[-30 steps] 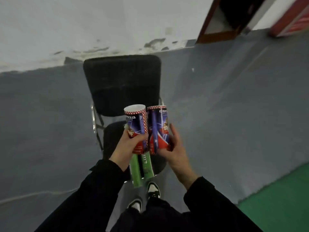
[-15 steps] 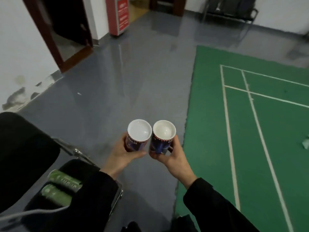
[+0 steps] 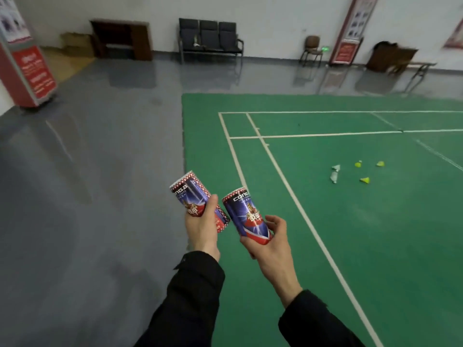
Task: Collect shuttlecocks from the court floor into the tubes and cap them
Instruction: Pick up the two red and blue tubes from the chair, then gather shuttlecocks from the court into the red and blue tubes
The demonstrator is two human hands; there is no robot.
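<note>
Currently I am logging 2 items: left hand (image 3: 201, 227) gripping left tube (image 3: 193, 196), right hand (image 3: 269, 240) gripping right tube (image 3: 246, 216); shuttlecocks (image 3: 364, 180) lying on green court (image 3: 325, 221).

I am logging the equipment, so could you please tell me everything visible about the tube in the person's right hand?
The right-hand tube is a printed cylinder, seemingly cardboard, blue with lightning streaks, a red lower band, a red-and-white patterned top rim and white "CONG" lettering. It tilts, top leaning away and to the left. The right hand grips its lower part. Its mouth faces away, so contents and cap cannot be judged. It stands apart from the other tube.
</note>
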